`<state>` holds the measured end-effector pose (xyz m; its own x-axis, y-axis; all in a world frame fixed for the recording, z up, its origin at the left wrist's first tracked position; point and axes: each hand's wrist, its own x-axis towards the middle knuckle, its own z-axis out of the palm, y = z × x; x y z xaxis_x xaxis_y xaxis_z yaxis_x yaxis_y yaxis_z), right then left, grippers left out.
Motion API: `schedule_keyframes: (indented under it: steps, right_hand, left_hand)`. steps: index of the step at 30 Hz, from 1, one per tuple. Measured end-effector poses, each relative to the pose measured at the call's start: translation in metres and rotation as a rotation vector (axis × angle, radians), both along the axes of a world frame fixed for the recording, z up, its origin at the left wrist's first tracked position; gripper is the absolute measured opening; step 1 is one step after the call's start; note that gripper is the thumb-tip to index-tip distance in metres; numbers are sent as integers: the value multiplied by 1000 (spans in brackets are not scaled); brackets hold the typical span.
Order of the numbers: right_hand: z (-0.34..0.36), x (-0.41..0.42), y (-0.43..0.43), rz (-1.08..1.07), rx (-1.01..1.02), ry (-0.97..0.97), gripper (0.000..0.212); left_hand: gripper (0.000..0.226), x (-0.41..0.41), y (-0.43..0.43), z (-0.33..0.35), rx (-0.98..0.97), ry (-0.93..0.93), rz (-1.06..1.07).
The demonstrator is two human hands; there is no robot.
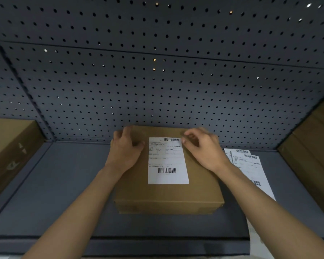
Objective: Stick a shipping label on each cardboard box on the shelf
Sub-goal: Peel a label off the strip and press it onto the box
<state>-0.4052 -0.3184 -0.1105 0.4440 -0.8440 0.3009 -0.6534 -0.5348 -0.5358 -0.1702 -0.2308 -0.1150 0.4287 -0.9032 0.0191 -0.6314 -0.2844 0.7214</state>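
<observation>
Fingers [120,135] of the left hand [126,148] lie loosely bent on the far left of a cardboard box [168,195] at the middle of a grey shelf [64,184]. The thumb sits just beside the left edge of a white shipping label [167,163]. They appear to rest there to keep the box from sliding.

The right hand [204,148] is blurred. Its fingers are bent and one fingertip [184,141] sits at the label's top right corner, though it cannot be told whether it presses the corner down or pinches it.

The label lies flat and nearly square on the box top, barcodes up, so this box looks all but finished. Only the upper edge seems to need a last rub.

A small stack of spare labels [251,165] waits on the shelf just right of the box, partly under the right forearm and within easy reach.

Two more boxes stand well apart at the sides, a left box [9,146] and a right box [310,161]. No label shows on the faces in view. A pegboard [157,81] backs the shelf.
</observation>
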Motion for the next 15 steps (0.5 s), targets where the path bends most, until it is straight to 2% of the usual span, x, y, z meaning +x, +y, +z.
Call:
schedule_keyframes:
  steps: [9,12,15]
  right_hand:
    - [-4,-25,55,590,-208,445,70]
    - [-5,-28,65,681,-213,610,79]
    - [-2,-28,64,708,-211,658,84]
  left_hand:
    - [67,2,29,-19,43,463,50]
    - [46,-2,31,-22,8,539,55]
    - [39,-2,30,-24,-14,543,51]
